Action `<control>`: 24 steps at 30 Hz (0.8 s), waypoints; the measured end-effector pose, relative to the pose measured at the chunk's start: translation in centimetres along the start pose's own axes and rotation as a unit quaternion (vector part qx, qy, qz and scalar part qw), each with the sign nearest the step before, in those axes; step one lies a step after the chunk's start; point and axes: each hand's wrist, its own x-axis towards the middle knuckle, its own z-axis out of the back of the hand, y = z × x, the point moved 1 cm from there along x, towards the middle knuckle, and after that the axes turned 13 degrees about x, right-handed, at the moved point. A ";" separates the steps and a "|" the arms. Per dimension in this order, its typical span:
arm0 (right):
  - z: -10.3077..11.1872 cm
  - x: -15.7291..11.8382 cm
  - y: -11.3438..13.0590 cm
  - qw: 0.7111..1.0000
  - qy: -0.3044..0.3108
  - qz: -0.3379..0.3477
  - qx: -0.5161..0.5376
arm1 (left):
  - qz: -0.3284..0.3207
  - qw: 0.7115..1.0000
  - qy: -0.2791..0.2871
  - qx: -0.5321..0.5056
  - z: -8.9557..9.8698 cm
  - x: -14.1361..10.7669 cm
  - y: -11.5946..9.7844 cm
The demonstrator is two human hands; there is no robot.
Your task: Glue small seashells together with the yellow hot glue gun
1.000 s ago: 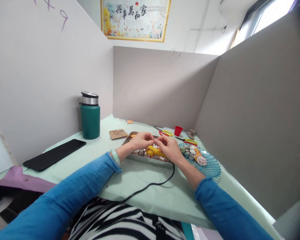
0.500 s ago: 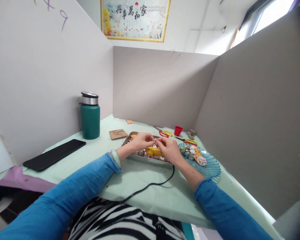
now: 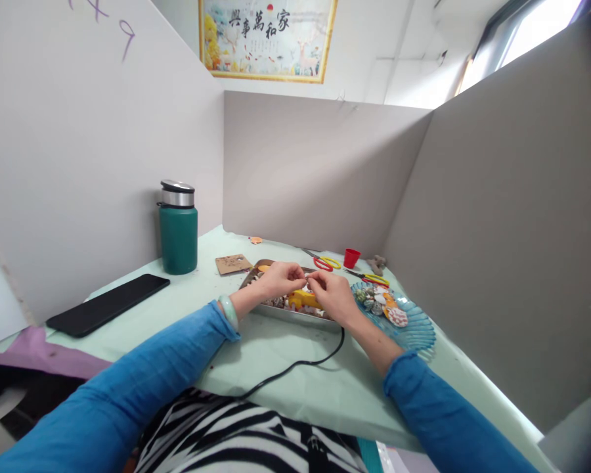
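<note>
Above a metal tray (image 3: pixel 295 316), my left hand (image 3: pixel 284 278) and my right hand (image 3: pixel 331 293) meet fingertip to fingertip. Both are closed in a pinch, and whatever sits between the fingers is too small to name. Under them in the tray lies a yellow tool (image 3: pixel 301 300), perhaps a glue gun, among small shell-like pieces (image 3: pixel 278 301). A black cord (image 3: pixel 295 363) runs from near the tray toward my lap. Part of the tray is hidden behind my hands.
Right of the tray stands a blue glass plate (image 3: pixel 420 333) bearing several shells (image 3: pixel 396 316). Behind are two pairs of scissors (image 3: pixel 328 263) and a red cup (image 3: pixel 351 257). A cardboard piece (image 3: pixel 233 264), green bottle (image 3: pixel 178 236) and black phone (image 3: pixel 109 304) lie leftward. Grey panels (image 3: pixel 320 167) enclose the table.
</note>
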 end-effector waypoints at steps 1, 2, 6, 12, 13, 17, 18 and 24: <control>0.0 0.0 0.0 1.000 -0.002 -0.001 -0.007 | -0.002 1.000 0.003 0.002 0.1 0.0 -0.1; 0.0 0.0 0.0 1.000 -0.004 -0.001 -0.015 | -0.005 1.000 0.007 0.005 0.1 -0.1 -0.1; 0.0 -0.1 0.1 0.999 -0.010 0.010 -0.038 | -0.015 1.000 0.007 0.008 0.2 -0.1 -0.2; 0.0 -0.1 0.2 1.000 -0.014 0.005 0.006 | -0.017 1.000 0.017 -0.010 0.2 -0.2 -0.4; 0.0 -0.1 0.2 1.000 -0.012 -0.004 0.021 | -0.012 1.000 0.022 -0.017 0.3 -0.2 -0.5; 0.2 0.0 0.4 0.991 0.012 -0.065 0.118 | 0.019 0.996 0.057 -0.066 0.4 -0.2 -0.5; 0.2 0.1 0.4 0.986 0.018 -0.079 0.144 | 0.025 0.994 0.068 -0.082 0.4 -0.2 -0.4; 0.2 0.2 0.2 0.957 0.028 -0.137 0.254 | 0.033 0.982 0.098 -0.156 0.3 -0.1 0.0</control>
